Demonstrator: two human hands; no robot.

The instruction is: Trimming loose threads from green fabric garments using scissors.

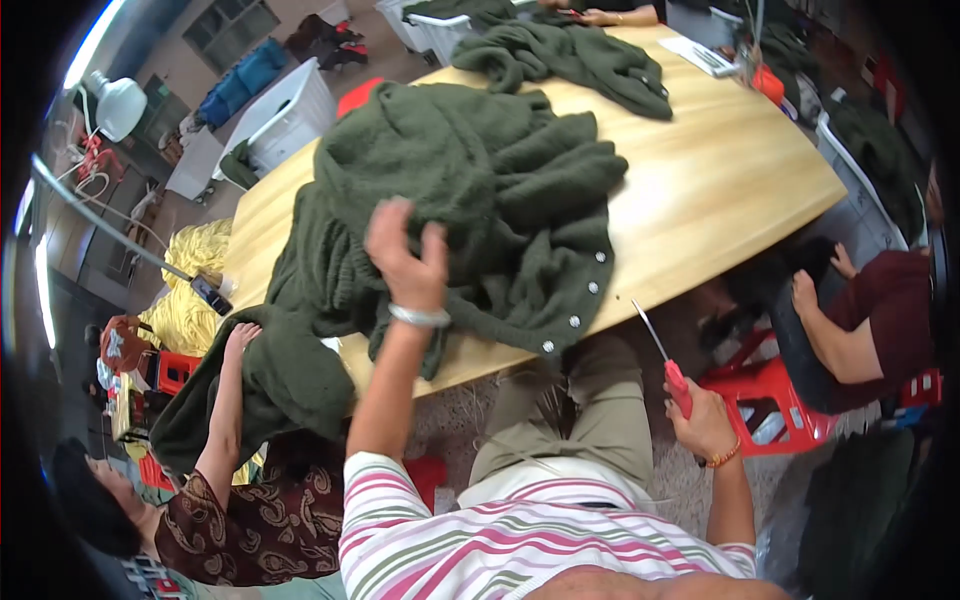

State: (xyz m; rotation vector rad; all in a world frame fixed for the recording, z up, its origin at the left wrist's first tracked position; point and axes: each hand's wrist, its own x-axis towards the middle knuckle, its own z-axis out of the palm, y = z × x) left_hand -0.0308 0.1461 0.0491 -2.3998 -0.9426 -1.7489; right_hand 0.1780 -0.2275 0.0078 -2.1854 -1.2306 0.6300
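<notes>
Clearly, from my remote station, I judge the work on this heap to be somewhere in the middle rather than finished. The dark green knitwear (410,150) lies bunched on the pale wooden tabletop (740,190), right ahead of the wearer, with its near edge reaching the table's front. On that part, a row of shiny buttons (575,321) is already in place, though I cannot tell whether every one is there or properly fastened. My left hand (407,262) has its fingers spread over the near side of the heap, grasping nothing that I can make out; blur hides whether it touches the cloth. My right hand (702,422) is wrapped around a red-handled tool (678,388), whose slim metal end points up past the tabletop edge, apart from the knitwear, so no tool contact is being made. Nothing here is folded or neatly stacked, which suggests tidying is left. More green cloth (570,62) lies at the far end, and a co-worker's hand (241,336) rests on another green piece (295,375) at left, so I'd guess plenty remains.
</notes>
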